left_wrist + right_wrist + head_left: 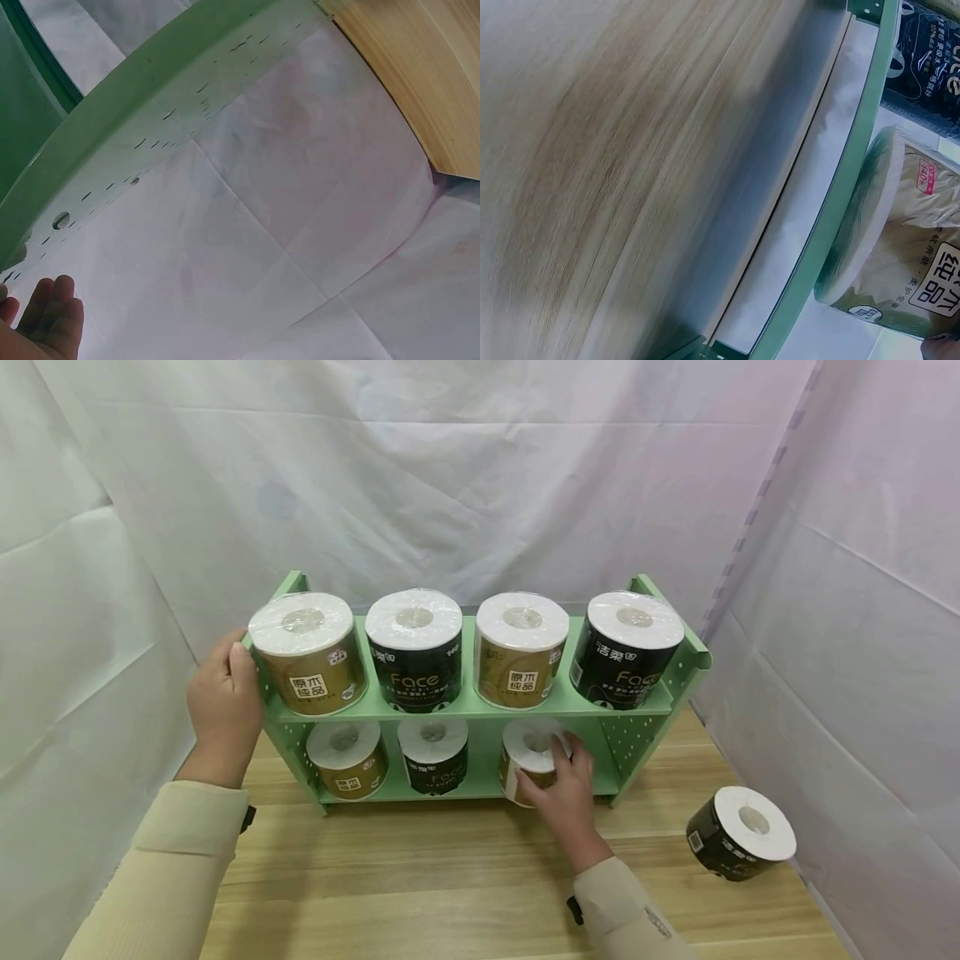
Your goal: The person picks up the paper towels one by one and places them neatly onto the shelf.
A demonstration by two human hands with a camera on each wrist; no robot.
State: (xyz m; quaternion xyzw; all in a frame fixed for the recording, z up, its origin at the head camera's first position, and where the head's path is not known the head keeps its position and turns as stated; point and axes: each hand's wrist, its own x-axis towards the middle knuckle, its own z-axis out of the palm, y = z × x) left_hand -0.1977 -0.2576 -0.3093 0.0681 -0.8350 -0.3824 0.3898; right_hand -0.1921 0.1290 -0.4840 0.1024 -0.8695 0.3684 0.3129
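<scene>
A green two-tier shelf rack (483, 768) stands on the wooden table, with toilet paper rolls on both tiers. My left hand (225, 706) grips its left side panel; in the left wrist view, fingers of the left hand (52, 319) show beside the perforated panel (180, 112). On the lower tier, my right hand (566, 789) holds a brown toilet paper roll (525, 747) from its right side, fingers over the top edge and thumb in front. The right wrist view shows only a fingertip (941, 348) at its edge, by a brown roll (915, 247).
Several rolls, brown and black alternating, line the upper tier, among them a black roll (416, 668). Left on the lower tier sit a brown roll (348, 772) and a black roll (435, 768). Another black roll (731, 839) stands on the table at right. White sheeting (450, 485) surrounds the table.
</scene>
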